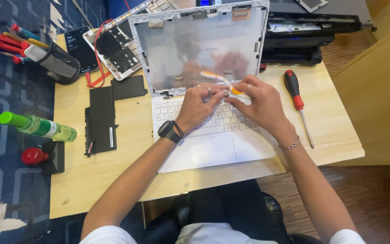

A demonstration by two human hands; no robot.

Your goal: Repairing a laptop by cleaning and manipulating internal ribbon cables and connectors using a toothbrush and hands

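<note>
Beside the laptop [204, 149] (lid bare), a mesh cup [59, 63] holds screwdrivers [5, 43].

We are seeing a phone [80, 48] lying at ten o'clock on the table [113, 180], its dark screen glowing faintly with pale marks. At nine o'clock, off the table's edge, a clear green bottle [39, 126] is lying on its side, wearing a green and white label. On the black battery pack [101, 119] a narrow white sticker [111, 137] is showing near its lower right corner. At twelve o'clock the laptop lid [199, 45] is standing open, showing a bare grey back panel where its screen belongs.
</note>
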